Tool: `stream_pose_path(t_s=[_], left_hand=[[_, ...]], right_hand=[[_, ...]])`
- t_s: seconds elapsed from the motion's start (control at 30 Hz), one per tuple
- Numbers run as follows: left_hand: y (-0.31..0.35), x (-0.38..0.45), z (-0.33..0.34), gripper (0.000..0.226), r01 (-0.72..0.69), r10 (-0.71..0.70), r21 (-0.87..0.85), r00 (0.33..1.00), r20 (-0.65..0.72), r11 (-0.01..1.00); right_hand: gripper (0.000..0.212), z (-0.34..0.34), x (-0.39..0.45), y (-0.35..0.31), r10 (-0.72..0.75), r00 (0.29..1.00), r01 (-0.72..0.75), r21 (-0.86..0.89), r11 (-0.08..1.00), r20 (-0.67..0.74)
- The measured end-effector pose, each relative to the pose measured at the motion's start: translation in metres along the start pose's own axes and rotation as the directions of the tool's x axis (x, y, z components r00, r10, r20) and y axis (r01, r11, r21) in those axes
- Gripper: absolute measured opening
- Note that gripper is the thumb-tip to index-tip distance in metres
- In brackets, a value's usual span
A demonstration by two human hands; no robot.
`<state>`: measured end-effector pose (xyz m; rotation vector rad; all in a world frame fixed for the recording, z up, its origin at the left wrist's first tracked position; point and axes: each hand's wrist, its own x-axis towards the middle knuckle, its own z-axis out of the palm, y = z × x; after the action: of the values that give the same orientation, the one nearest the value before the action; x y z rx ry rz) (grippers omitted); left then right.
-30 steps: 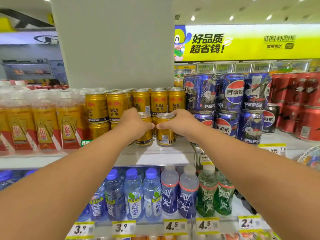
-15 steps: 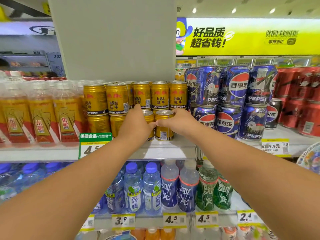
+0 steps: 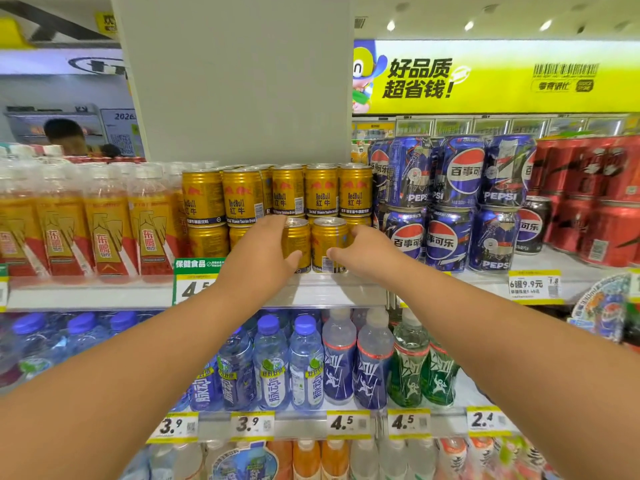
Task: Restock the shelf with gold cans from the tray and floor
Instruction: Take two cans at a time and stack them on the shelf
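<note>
Hands reach the upper white metal shelf (image 3: pixel 332 292). The left hand (image 3: pixel 258 254) wraps its fingers around a short gold aluminium can (image 3: pixel 297 242); the right hand (image 3: pixel 363 252) curls round a second gold can (image 3: pixel 329 244) just beside it. Both cans stand upright at the shelf's near edge, in front of stacked gold cans (image 3: pixel 287 194). Blue Pepsi cans (image 3: pixel 460 202) stand right, orange-labelled bottles (image 3: pixel 104 223) left.
</note>
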<state>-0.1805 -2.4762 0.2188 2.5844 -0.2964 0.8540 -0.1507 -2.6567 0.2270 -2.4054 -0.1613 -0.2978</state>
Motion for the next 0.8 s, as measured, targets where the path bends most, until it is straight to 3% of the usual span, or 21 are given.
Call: stream_pose_path(t_s=[0.13, 0.23, 0.4, 0.53, 0.8], left_hand=[[-0.014, -0.017, -0.006, 0.045, -0.061, 0.058, 0.073, 0.997, 0.046, 0.995], [-0.031, -0.026, -0.009, 0.058, -0.075, 0.063, 0.118, 0.993, 0.104, 0.990], [-0.050, -0.036, -0.021, 0.073, -0.072, 0.023, 0.218, 0.976, 0.218, 0.973], [-0.060, -0.041, -0.029, 0.078, -0.086, 0.003, 0.301, 0.964, 0.266, 0.950], [-0.067, -0.035, -0.031, 0.076, -0.141, 0.036, 0.288, 0.939, 0.342, 0.947]], right_hand=[[0.023, 0.000, -0.015, 0.002, -0.042, 0.999, 0.043, -0.136, 0.990, 0.006], [0.036, 0.001, -0.024, 0.003, -0.072, 0.997, 0.072, -0.183, 0.980, 0.003], [0.029, 0.010, -0.028, 0.001, -0.075, 0.997, 0.071, -0.270, 0.960, -0.006], [0.034, 0.016, -0.021, -0.001, -0.006, 0.999, -0.008, -0.267, 0.964, -0.052], [0.036, 0.024, -0.006, -0.005, 0.021, 0.987, -0.061, -0.252, 0.966, -0.158]])
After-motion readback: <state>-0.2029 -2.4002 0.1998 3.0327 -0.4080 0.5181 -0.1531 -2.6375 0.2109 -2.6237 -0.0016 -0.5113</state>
